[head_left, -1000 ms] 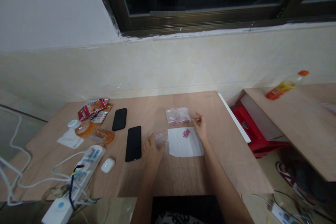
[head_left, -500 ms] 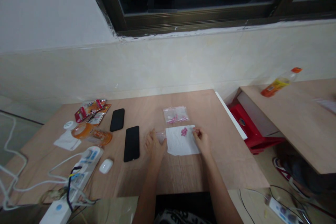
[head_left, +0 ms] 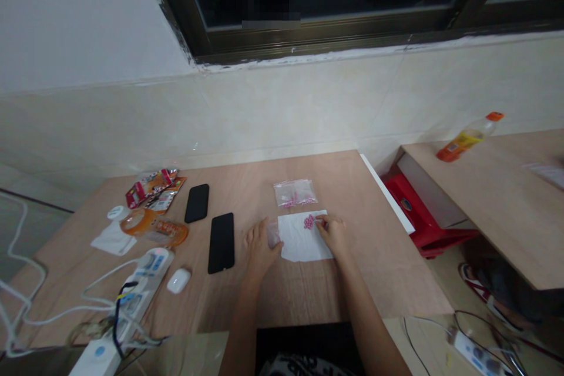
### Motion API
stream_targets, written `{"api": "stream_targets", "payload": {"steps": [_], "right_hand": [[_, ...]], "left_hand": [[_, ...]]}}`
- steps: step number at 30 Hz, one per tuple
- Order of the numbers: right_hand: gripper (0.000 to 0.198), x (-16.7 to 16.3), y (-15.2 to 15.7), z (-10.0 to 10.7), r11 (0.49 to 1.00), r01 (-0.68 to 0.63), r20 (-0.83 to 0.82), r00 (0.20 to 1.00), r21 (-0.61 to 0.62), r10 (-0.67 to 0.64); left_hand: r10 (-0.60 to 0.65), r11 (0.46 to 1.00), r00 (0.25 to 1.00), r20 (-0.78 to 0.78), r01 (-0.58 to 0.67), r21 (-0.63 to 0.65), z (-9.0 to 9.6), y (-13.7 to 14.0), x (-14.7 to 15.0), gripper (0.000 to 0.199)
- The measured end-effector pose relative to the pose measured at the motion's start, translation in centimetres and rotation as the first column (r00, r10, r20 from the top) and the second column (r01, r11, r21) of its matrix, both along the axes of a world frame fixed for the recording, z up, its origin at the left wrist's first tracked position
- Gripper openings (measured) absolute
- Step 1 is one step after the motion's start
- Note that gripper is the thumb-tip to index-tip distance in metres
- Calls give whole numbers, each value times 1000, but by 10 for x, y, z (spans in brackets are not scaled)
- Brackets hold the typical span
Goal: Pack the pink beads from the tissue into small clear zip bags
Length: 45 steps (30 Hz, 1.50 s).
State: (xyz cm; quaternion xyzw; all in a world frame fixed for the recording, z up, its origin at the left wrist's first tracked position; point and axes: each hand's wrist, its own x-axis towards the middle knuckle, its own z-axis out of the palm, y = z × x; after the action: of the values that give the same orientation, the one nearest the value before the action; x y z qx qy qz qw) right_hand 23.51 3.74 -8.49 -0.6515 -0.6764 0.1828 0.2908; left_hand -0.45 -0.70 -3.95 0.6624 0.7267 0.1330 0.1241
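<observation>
A small heap of pink beads (head_left: 309, 222) lies near the top of a white sheet of paper (head_left: 304, 247) on the table. My right hand (head_left: 333, 234) rests over the paper's right side, its thumb and forefinger pinched at the edge of the heap; anything between the tips is too small to make out. At the paper's left edge, my left hand (head_left: 261, 248) curls around a small clear plastic bag (head_left: 273, 234), which shows between thumb and forefinger. Just behind the paper lies a clear zip bag (head_left: 295, 192) with more pink beads inside.
Two black phones (head_left: 221, 242) lie left of my left hand. Farther left are an orange bottle (head_left: 154, 227) on its side, snack wrappers (head_left: 152, 187), a white earbud case (head_left: 178, 281) and a power strip (head_left: 145, 282) with cables. A red stool (head_left: 418, 220) stands between the tables.
My right hand has moved left from the paper's right edge to the bead heap. The left hand has shifted slightly, and more of the small bag shows beside its thumb.
</observation>
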Motion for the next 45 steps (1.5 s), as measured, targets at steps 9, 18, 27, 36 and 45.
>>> {"api": "stream_targets", "payload": {"steps": [9, 18, 27, 36, 45], "right_hand": [[22, -5, 4, 0, 1000, -3, 60, 998, -20, 4], [25, -6, 3, 3, 1000, 5, 54, 999, -24, -4], [24, -6, 4, 2, 1000, 8, 57, 998, -24, -7], [24, -9, 4, 9, 999, 20, 86, 996, -47, -16], [22, -9, 5, 11, 999, 30, 60, 998, -44, -28]], "left_hand": [[1, 1000, 1000, 1, -1, -7, -3, 0, -8, 69], [-8, 1000, 1000, 24, 8, 5, -5, 2, -9, 73], [26, 999, 997, 66, -24, -20, 16, 2, -8, 76], [-60, 998, 985, 163, 59, 16, 39, 8, 2, 78], [-136, 990, 975, 175, 139, -2, 33, 10, 24, 78]]}}
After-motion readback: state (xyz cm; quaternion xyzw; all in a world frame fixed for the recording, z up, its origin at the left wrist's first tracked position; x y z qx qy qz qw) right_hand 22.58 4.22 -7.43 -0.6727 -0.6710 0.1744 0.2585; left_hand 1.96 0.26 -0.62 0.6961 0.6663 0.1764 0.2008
